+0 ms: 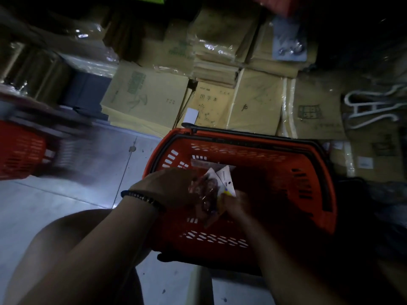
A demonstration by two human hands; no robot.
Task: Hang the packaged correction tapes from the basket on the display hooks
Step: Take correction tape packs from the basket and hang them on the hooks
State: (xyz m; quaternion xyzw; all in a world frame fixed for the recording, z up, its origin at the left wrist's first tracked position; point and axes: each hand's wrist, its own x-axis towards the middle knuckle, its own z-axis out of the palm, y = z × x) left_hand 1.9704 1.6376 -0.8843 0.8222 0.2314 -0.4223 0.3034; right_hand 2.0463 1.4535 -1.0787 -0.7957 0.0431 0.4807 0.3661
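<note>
In the head view, a red basket [286, 155] sits on pale floor tiles [66, 194], its far rim hard against low stacks of plastic-wrapped brown exercise books [152, 95]. Its black handles lie folded along the rim. There is open floor to the basket's left, up to a second red basket [19, 150] at the frame's left edge. On the right the space is dark and crowded, with white hangers [370, 106] lying on the book stacks. A bare knee fills the lower left corner, just beside the near rim.

Both hands meet over the basket's inside, above its left half. The left hand [167, 188], with a bead bracelet [141, 198] on its wrist, shows its back to the camera and its fingers curl round the left side of the packaged correction tapes [209, 190]. The right hand [235, 205] is in deep shadow, with its fingertips pinching the bundle's lower right edge near a yellow patch. The white card corners of the bundle fan upward between the two hands. It is held clear of the basket's walls. How many packets it holds cannot be told.
</note>
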